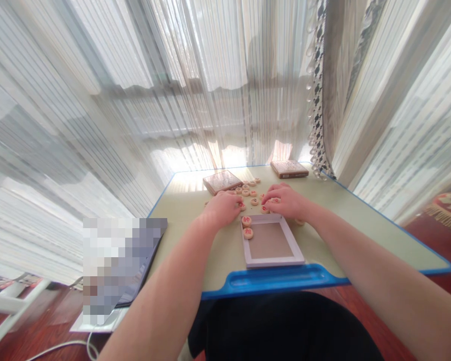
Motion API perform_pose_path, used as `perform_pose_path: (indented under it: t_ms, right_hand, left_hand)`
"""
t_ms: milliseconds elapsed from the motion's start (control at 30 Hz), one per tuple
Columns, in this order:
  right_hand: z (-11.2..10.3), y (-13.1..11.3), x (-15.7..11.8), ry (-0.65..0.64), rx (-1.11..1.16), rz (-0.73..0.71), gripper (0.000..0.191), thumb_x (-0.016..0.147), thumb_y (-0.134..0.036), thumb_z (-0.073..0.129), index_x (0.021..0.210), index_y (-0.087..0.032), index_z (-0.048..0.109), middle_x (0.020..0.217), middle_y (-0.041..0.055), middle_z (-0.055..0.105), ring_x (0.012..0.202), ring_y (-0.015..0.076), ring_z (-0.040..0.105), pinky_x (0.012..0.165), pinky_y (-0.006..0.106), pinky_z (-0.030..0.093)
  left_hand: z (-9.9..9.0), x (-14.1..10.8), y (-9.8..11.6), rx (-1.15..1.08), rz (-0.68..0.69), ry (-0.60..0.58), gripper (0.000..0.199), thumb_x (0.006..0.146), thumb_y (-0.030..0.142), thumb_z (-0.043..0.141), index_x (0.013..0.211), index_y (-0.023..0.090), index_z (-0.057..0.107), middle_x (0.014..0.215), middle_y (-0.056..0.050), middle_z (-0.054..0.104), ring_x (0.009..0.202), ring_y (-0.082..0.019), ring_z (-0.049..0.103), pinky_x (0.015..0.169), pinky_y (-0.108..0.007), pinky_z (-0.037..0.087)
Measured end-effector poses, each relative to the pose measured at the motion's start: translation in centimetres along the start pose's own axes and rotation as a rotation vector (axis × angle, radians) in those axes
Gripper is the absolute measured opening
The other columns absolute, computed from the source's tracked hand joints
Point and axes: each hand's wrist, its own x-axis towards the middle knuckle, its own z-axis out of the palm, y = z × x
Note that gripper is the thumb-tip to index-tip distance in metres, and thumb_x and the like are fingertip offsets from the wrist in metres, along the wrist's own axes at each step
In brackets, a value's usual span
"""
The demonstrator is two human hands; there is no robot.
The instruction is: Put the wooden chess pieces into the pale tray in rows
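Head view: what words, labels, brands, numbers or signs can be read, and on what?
"帥", apparently, on the far xiangqi piece in the tray.
"相" on the near xiangqi piece there.
Loose xiangqi pieces: too small or blurred.
Left box, right box: print too small.

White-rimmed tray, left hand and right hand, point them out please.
White-rimmed tray (269, 242): head view, bare floor.
Left hand (224, 207): head view, back of hand.
Right hand (286, 200): head view, back of hand.

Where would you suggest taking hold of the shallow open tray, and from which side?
Probably by the right wall of the shallow open tray, coming from the right: its raised edge should suit a pinch over the rim. The floor beside it is bare, whereas two xiangqi pieces sit along the left wall.
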Motion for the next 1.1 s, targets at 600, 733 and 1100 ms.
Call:
perform_pose_path:
  t_ms: [600, 733, 1100]
  right_hand:
    - [0.00, 0.06, 0.02, 0.054, -0.049, -0.007, 0.024, 0.071, -0.026, 0.053, 0.090, -0.024, 0.069, 0.087, 0.0036, 0.061, 0.093, 0.0221, 0.046, 0.089, 0.033, 0.035]
    - [-0.08, 0.23, 0.05, 0.062, -0.080, 0.004, 0.025, 0.070, -0.023, 0.052, 0.088, -0.023, 0.070, 0.087, 0.0035, 0.061, 0.092, 0.0217, 0.047, 0.089, 0.033, 0.034]
    - [0.00, 0.53, 0.12, 0.063, -0.114, 0.008, 0.031, 0.072, -0.026, 0.053, 0.100, -0.021, 0.066, 0.085, 0.0054, 0.060, 0.092, 0.0226, 0.047, 0.088, 0.034, 0.035]
  left_hand:
    - [-0.06, 0.07, 0.01, 0.000, -0.019, 0.044, 0.027, 0.078, 0.037, 0.048, 0.091, 0.020, 0.065, 0.100, -0.007, 0.061, 0.097, -0.021, 0.055, 0.087, -0.031, 0.044]
    - [0.09, 0.04, -0.08, -0.011, -0.027, 0.065, 0.024, 0.076, 0.035, 0.050, 0.089, 0.020, 0.063, 0.102, -0.006, 0.060, 0.097, -0.021, 0.055, 0.087, -0.031, 0.043]
    - [-0.14, 0.06, 0.24, -0.013, -0.063, 0.069, 0.022, 0.072, 0.024, 0.052, 0.092, 0.019, 0.059, 0.100, -0.007, 0.060, 0.097, -0.022, 0.054, 0.086, -0.032, 0.043]
